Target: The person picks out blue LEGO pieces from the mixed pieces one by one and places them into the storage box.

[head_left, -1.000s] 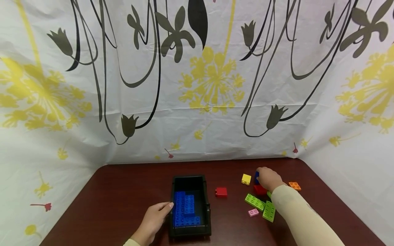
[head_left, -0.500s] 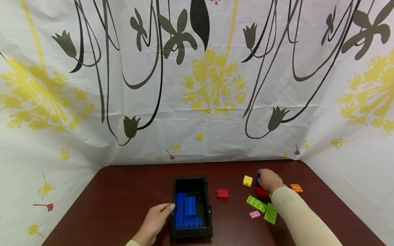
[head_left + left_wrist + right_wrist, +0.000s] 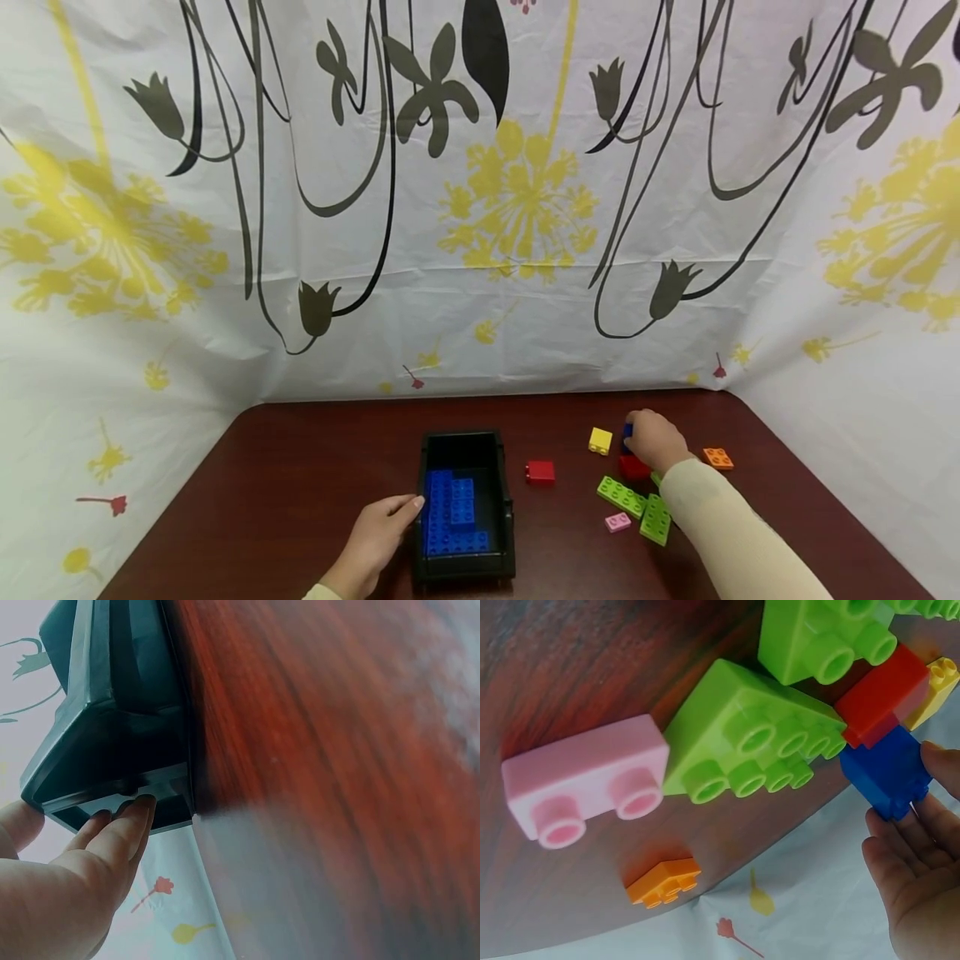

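A black plastic bin (image 3: 463, 568) stands on the dark red table, with several blue bricks (image 3: 441, 517) lying in its left and near part. My left hand (image 3: 378, 533) grips the bin's left side, thumb over the rim and fingers beneath its overhang, as the left wrist view shows. At the right, my right hand (image 3: 657, 442) pinches a blue brick (image 3: 885, 771) between thumb and fingers. That brick is right at a red brick (image 3: 885, 694). Close by lie two long green bricks (image 3: 621, 494) and a small pink brick (image 3: 617, 522).
Another red brick (image 3: 540, 472) lies between the bin and the pile. A yellow brick (image 3: 600, 441) sits left of my right hand, an orange brick (image 3: 717, 458) to its right. Behind the table (image 3: 300, 475) hangs a white patterned curtain (image 3: 480, 333), which also closes both sides.
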`<act>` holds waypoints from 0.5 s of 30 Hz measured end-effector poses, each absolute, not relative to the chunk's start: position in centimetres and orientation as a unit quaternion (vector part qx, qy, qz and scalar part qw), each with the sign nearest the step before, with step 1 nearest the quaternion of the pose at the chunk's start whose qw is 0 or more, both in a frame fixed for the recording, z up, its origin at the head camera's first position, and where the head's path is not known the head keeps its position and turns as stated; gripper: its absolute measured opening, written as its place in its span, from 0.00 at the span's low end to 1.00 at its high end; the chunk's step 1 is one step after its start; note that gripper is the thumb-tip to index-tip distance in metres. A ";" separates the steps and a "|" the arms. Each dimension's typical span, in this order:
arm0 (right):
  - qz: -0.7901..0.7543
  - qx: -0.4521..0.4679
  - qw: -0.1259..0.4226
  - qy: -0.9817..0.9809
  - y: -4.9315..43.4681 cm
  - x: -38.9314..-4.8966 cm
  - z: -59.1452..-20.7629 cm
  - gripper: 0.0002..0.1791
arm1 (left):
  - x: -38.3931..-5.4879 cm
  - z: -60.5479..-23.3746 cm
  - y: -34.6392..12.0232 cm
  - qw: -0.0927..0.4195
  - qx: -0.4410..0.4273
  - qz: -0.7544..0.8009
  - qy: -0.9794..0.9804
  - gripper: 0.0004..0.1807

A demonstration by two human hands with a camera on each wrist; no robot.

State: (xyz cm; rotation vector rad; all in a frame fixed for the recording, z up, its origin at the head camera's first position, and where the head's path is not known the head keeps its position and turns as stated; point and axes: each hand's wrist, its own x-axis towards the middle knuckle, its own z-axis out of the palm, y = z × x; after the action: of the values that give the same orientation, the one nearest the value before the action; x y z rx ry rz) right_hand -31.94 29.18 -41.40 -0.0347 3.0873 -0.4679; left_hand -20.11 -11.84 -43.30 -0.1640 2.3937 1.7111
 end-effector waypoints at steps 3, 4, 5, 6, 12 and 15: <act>-0.154 -0.008 0.008 0.988 29.3 -31.9 -41.6 0.19 | -20.0 -43.3 -11.8 0.096 -0.053 0.577 0.809 0.31; -0.155 -0.007 0.006 0.988 29.3 -31.9 -41.7 0.20 | -20.0 -43.2 -11.8 0.095 -0.053 0.578 0.809 0.30; -0.156 -0.006 0.005 0.988 29.3 -31.9 -41.7 0.20 | -20.0 -43.2 -11.8 0.095 -0.054 0.577 0.809 0.31; -0.158 -0.006 0.003 0.987 29.3 -31.8 -41.7 0.20 | -19.9 -43.2 -11.8 0.095 -0.054 0.578 0.809 0.31; -0.158 -0.006 -0.009 0.987 29.3 -31.5 -41.8 0.19 | -20.0 -43.3 -11.9 0.098 -0.056 0.576 0.810 0.31; -0.156 -0.009 -0.016 0.988 29.3 -31.3 -41.9 0.19 | -20.0 -43.3 -11.8 0.095 -0.053 0.576 0.810 0.31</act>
State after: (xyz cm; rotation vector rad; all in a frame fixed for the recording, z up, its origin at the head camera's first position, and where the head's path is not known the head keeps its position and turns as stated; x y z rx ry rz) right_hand -31.31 29.33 -41.91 -0.0276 3.1350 -0.4949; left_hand -19.96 -11.84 -43.33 -0.1584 2.4013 1.7074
